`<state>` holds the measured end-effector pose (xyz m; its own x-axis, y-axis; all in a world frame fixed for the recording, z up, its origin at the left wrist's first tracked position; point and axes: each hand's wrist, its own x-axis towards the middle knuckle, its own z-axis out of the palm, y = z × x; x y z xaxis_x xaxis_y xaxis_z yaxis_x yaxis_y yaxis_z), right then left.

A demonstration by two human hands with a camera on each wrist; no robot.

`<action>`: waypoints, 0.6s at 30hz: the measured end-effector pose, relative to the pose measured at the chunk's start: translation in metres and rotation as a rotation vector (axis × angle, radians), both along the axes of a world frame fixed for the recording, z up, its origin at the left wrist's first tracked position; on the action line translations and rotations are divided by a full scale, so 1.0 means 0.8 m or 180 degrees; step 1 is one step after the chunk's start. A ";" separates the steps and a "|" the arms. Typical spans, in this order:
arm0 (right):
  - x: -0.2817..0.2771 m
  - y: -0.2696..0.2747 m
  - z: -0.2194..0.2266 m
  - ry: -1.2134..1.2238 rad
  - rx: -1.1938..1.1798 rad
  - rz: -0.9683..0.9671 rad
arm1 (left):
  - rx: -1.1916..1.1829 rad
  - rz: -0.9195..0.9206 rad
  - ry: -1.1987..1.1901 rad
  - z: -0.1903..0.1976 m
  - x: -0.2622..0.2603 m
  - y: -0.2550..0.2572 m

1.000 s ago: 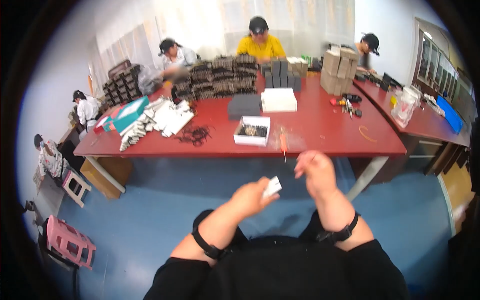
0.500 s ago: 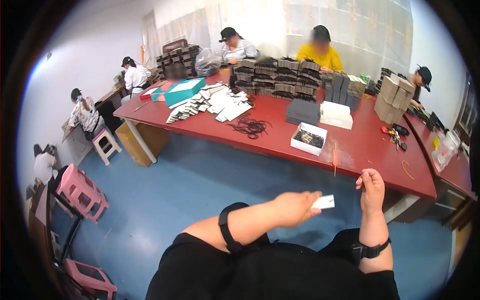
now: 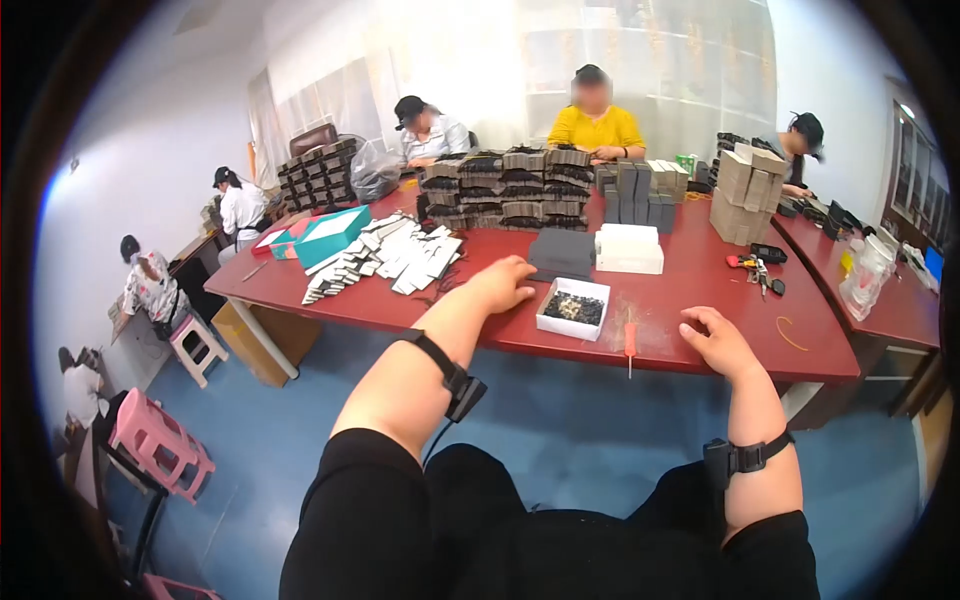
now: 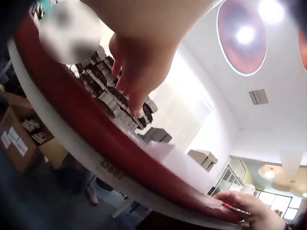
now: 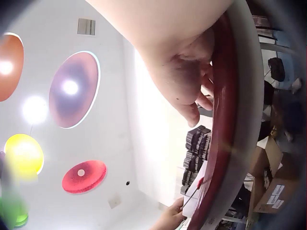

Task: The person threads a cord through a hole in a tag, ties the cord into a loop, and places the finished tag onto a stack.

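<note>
My left hand (image 3: 498, 288) reaches over the front of the red table (image 3: 480, 325), near the dark grey stack (image 3: 560, 254) and left of a white open box (image 3: 572, 310). Its fingers hang relaxed in the left wrist view, and nothing shows between them. Small black and pale pieces (image 3: 575, 306) fill the box. My right hand (image 3: 720, 342) is at the table's front edge, fingers loosely bent and holding nothing visible. Between it and the box lies an orange-handled tool (image 3: 630, 338) with a thin metal shaft jutting over the edge. Black cords are partly hidden behind my left forearm.
White pieces (image 3: 405, 255) lie heaped at the left beside a teal box (image 3: 333, 235). Tall dark bundles (image 3: 505, 190) stand at the back. A white stack (image 3: 629, 249), keys (image 3: 757, 268) and grey-brown boxes (image 3: 745, 195) occupy the right. Several people sit around.
My left hand has moved forward from above my lap to over the table, and the white card it held no longer shows. My right hand's fingers have loosened from a pinched pose at the table edge.
</note>
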<state>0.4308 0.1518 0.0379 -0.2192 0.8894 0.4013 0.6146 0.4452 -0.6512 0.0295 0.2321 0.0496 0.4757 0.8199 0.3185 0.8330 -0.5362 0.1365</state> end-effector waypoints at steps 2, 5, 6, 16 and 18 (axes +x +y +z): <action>0.003 0.004 0.003 -0.0093 -0.0155 0.0162 | 0.0047 0.0093 -0.0122 -0.029 0.008 0.032; 0.007 0.005 0.012 0.0014 -0.0527 0.0290 | -0.0157 0.0325 0.0072 -0.011 0.020 0.054; 0.008 0.005 0.012 0.0027 -0.0584 0.0350 | -0.0444 0.0493 0.0418 -0.004 0.019 0.055; 0.003 0.003 0.015 -0.0338 -0.0601 0.0281 | -0.0161 0.0806 -0.0094 -0.008 0.018 0.008; 0.003 0.012 0.020 -0.0612 -0.0532 0.0362 | -0.0034 0.0858 -0.0241 -0.020 0.018 -0.004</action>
